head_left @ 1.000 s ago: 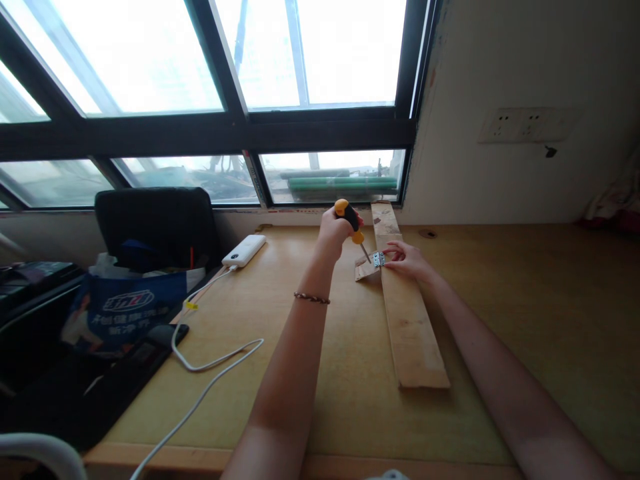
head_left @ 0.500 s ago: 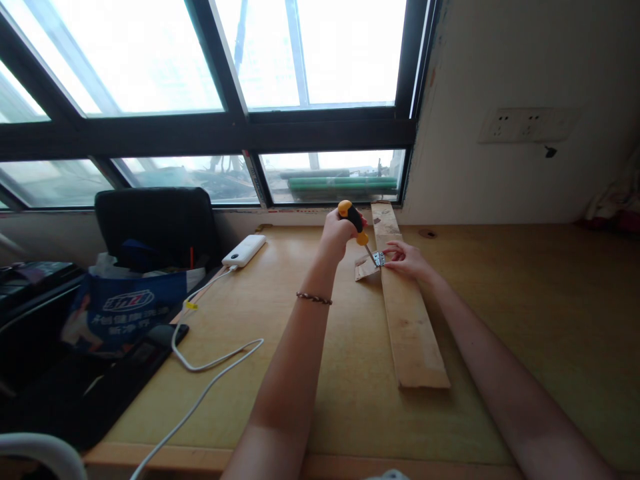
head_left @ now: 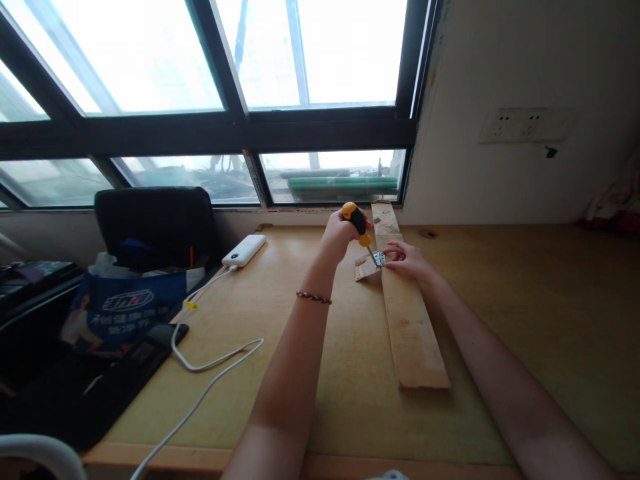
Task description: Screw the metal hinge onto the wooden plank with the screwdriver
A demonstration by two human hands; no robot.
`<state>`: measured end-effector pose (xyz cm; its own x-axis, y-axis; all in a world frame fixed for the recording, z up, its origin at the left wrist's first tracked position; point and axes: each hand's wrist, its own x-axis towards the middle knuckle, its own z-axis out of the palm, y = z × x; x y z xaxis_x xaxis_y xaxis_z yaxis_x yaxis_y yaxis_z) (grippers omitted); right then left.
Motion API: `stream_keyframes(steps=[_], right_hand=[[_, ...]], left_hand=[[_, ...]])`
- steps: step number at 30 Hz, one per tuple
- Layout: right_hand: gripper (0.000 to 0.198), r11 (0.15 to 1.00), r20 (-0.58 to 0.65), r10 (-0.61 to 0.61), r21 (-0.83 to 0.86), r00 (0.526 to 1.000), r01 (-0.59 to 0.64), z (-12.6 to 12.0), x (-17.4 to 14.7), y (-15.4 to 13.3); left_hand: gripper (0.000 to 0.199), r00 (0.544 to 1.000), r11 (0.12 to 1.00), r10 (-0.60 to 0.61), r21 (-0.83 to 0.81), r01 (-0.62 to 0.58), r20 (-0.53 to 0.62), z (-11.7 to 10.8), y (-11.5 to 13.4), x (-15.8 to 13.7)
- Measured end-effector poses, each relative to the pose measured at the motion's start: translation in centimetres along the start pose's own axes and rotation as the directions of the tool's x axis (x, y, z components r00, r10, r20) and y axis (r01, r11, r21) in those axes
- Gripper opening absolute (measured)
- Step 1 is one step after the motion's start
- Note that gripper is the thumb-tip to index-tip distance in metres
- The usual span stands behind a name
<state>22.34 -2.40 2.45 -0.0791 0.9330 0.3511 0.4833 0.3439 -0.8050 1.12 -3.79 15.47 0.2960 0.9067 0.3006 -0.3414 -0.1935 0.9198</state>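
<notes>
My left hand [head_left: 340, 233] is wrapped round the yellow and black handle of a screwdriver [head_left: 355, 217]. The screwdriver slants down to the right, its tip at a small silver hinge [head_left: 379, 258]. The hinge lies across a long wooden board [head_left: 413, 333] and a small wooden piece [head_left: 366, 268] to the left of it. From the right, my right hand [head_left: 405, 259] rests over the board with thumb and fingertips closed on the hinge's right edge. Whatever the tip turns is too small to make out.
On the wooden table [head_left: 240, 400], a white power bank [head_left: 245, 251] lies left with a white cable [head_left: 220, 365] trailing to the front edge. A black chair [head_left: 157, 220] and a blue bag [head_left: 125, 310] stand beyond the left edge. The window [head_left: 320, 130] is behind.
My left hand and the screwdriver handle have shifted slightly right and turned a little. My right hand, the hinge and the board have stayed in place.
</notes>
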Motion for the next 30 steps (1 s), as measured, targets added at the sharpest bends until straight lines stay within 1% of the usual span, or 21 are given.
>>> stream_keyframes(steps=[5,10,14,18,22,25,30], right_hand=[[0.062,1.0,0.003,0.009,0.009,1.0,-0.009,0.0,0.1,0.1],[0.062,1.0,-0.007,0.004,0.015,1.0,-0.004,0.1,0.1,0.3],[0.061,1.0,-0.01,-0.002,0.015,1.0,0.002,0.1,0.0,0.1],[0.061,1.0,-0.007,-0.002,0.008,1.0,0.002,0.0,0.0,-0.2],[0.061,1.0,-0.01,0.01,0.006,1.0,-0.01,0.0,0.0,-0.2],[0.061,1.0,-0.013,0.025,-0.004,1.0,-0.025,0.0,0.0,-0.1],[0.062,1.0,-0.013,0.021,-0.009,1.0,-0.021,0.0,0.1,0.0]], left_hand=[[0.026,1.0,1.0,0.023,0.004,-0.023,0.012,-0.3,0.0,0.0],[0.027,1.0,1.0,0.02,-0.004,-0.02,0.022,-0.6,0.8,-0.3],[0.027,0.999,0.998,0.046,-0.032,-0.045,0.025,-0.7,1.0,-0.3],[0.026,1.0,0.998,0.029,-0.059,-0.029,-0.002,-0.1,0.6,-0.2],[0.025,1.0,0.999,0.002,-0.033,-0.003,-0.026,0.9,0.2,-0.3],[0.025,1.0,1.0,0.019,-0.02,-0.019,-0.016,1.4,0.0,-0.3],[0.024,0.999,0.999,0.04,-0.018,-0.04,-0.008,1.4,-0.2,-0.3]])
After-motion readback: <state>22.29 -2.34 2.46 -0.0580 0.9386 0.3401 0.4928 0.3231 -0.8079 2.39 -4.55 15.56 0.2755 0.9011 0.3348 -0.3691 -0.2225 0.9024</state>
